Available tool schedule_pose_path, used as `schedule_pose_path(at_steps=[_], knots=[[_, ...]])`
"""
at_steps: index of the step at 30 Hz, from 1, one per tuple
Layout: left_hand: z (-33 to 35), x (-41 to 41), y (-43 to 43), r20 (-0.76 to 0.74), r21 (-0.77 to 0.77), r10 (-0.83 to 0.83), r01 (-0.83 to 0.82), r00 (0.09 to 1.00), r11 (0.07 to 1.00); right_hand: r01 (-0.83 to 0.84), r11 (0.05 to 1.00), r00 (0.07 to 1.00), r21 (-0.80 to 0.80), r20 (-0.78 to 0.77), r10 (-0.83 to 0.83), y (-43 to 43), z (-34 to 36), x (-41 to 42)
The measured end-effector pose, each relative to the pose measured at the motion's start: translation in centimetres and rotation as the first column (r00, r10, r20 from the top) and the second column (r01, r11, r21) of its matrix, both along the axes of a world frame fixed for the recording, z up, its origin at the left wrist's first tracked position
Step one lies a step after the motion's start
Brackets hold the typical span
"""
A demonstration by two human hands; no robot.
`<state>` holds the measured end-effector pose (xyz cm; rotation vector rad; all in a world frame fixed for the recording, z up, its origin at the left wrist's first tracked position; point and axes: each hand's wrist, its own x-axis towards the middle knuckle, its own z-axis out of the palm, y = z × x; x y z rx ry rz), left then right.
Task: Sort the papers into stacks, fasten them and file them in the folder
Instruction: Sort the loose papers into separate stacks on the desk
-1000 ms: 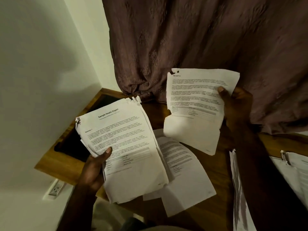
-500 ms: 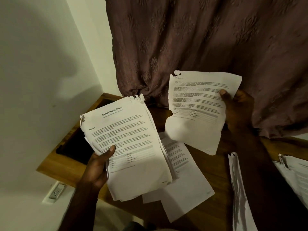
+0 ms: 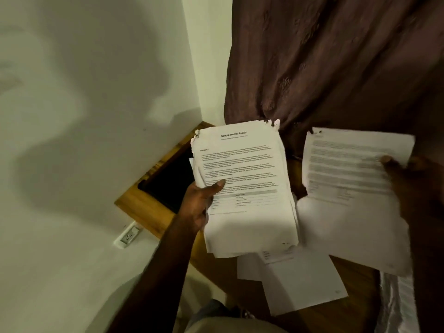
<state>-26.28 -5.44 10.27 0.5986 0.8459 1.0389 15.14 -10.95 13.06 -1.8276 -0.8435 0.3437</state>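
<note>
White paper fills both hands: your left hand (image 3: 199, 205) grips the Sample Health Report stack (image 3: 245, 188), and your right hand (image 3: 413, 186) pinches one loose sheet (image 3: 348, 200) beside it. Read its heading (blurred here), then lay it squarely on the sheets (image 3: 305, 284) on the wooden table (image 3: 144, 207) if they match.

Pretty tight spot. The wall (image 3: 84, 116) closes off the left, and the curtain (image 3: 336, 68) hangs right down onto the back of the wooden table (image 3: 149, 207), so there's no way round there. The stack (image 3: 245, 188) in the left hand (image 3: 199, 205) and the sheet (image 3: 348, 200) in the right hand (image 3: 413, 186) leave only a slim gap between them, wider up top. Loose sheets (image 3: 305, 284) cover the middle of the tabletop, and another pile (image 3: 394, 304) lines the right edge. Open wood shows between those two. A dark recess (image 3: 173, 181) sits at the left corner.
</note>
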Motion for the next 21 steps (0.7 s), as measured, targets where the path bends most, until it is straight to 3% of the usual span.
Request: schedule_pose_path(at_steps=[6,11,12,14,16,17,19,21], knots=[[0.5,1.8,0.1,-0.018,0.069,-0.008,0.009,1.000,0.998,-0.124,0.936,0.973,-0.329,-0.228,0.049,-1.3,-9.2,-3.4],[0.6,3.7,0.2,-0.059,0.108,-0.005,0.011,0.998,0.994,-0.151,0.848,0.988,-0.508,-0.063,0.138,-1.3,-13.3,-5.0],[0.5,4.0,0.2,-0.068,0.121,-0.005,0.013,0.998,0.993,-0.165,0.882,0.986,-0.442,-0.072,0.148,-0.9,-12.8,-5.7],[0.5,4.7,0.3,-0.082,0.152,-0.005,0.017,0.997,0.988,-0.162,0.966,0.952,-0.200,-0.291,0.099,-0.1,-9.6,-7.7],[0.5,5.2,0.4,-0.083,0.169,-0.006,0.020,0.997,0.985,-0.244,0.969,0.808,0.030,-0.546,0.221,0.2,-6.1,-9.8],[0.4,5.4,0.4,-0.086,0.174,-0.008,0.023,0.996,0.985,-0.325,0.941,0.742,0.095,-0.592,0.316,0.5,-4.5,-10.7],[0.5,5.8,0.6,-0.090,0.172,-0.016,0.031,0.996,0.985,-0.440,0.876,0.682,0.195,-0.563,0.468,1.0,-2.8,-11.9],[0.7,6.0,0.7,-0.086,0.156,-0.023,0.036,0.996,0.987,-0.445,0.849,0.669,0.285,-0.524,0.527,1.4,-2.6,-12.6]])
